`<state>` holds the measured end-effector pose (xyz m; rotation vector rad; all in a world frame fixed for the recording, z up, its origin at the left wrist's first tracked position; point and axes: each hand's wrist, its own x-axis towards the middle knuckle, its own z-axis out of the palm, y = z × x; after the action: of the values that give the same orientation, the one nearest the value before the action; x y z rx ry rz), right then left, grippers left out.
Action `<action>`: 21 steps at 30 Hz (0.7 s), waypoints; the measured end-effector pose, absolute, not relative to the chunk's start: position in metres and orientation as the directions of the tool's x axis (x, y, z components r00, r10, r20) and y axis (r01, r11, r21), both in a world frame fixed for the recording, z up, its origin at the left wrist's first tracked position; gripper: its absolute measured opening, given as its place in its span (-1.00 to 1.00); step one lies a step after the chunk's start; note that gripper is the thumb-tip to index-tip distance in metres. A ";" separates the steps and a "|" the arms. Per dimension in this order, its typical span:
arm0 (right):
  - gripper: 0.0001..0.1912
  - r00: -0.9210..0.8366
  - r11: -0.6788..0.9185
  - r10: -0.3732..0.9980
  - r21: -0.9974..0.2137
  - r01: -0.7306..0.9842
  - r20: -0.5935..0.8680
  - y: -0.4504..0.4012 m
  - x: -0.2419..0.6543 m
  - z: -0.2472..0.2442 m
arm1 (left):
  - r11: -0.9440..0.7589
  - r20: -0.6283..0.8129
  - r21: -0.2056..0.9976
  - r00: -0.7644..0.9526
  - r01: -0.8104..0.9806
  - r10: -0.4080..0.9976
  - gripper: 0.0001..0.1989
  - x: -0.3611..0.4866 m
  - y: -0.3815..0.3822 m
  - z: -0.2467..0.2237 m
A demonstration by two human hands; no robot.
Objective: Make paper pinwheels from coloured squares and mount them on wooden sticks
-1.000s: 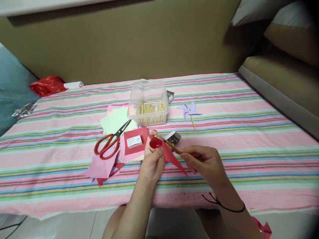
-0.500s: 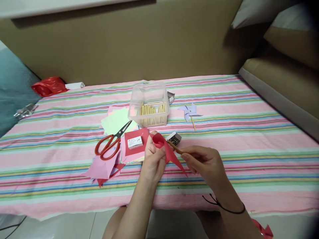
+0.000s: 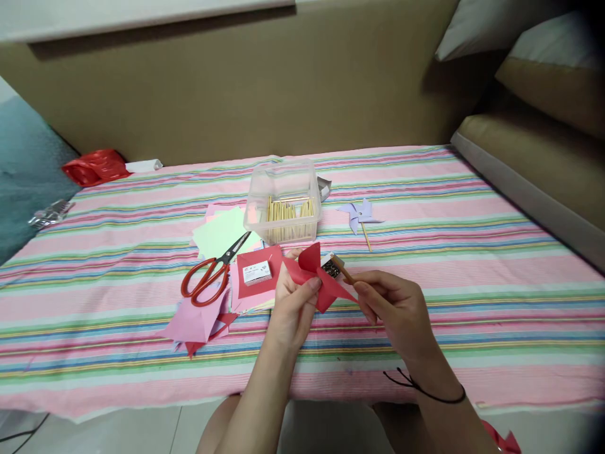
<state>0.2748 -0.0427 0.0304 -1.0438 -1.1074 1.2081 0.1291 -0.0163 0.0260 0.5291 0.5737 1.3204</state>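
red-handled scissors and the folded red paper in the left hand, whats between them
The head view shows a small white printed box on stacked red and pink paper squares, then the left hand.

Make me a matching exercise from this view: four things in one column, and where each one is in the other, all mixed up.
1. Scissors
2. Purple pinwheel
3. Folded red paper
4. Brown stick

A. Held in the left hand
B. Lying across coloured paper sheets
C. Pinched in the fingers of the right hand
D. On the striped cloth, right of the clear box

Right pairs: 1-B, 2-D, 3-A, 4-C.
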 end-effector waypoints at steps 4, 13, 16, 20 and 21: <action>-0.83 0.013 0.052 0.999 -0.987 -0.155 0.050 -0.042 0.273 0.032 | 0.157 -0.058 0.641 0.156 -0.751 0.986 -0.55 0.128 -0.016 0.024; -0.80 -0.064 -0.004 0.998 -0.980 -0.200 0.009 -0.040 0.267 0.031 | 0.178 -0.096 0.655 0.152 -0.734 0.984 -0.61 0.127 -0.015 0.028; -0.83 -0.071 -0.090 0.995 -0.956 -0.280 -0.073 -0.039 0.265 0.029 | 0.193 -0.140 0.669 0.134 -0.718 0.981 -0.73 0.127 -0.014 0.030; -0.85 -0.103 -0.155 0.986 -0.943 -0.294 -0.130 -0.037 0.264 0.027 | 0.187 -0.141 0.669 0.124 -0.720 0.982 -0.75 0.128 -0.012 0.031; -0.84 -0.105 -0.142 0.988 -0.948 -0.284 -0.116 -0.036 0.265 0.027 | 0.186 -0.135 0.668 0.129 -0.721 0.982 -0.74 0.127 -0.012 0.031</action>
<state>0.2646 -0.0364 0.0267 -1.0355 -0.9833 1.4941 0.1274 -0.0118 0.0305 0.5082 0.6310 1.3181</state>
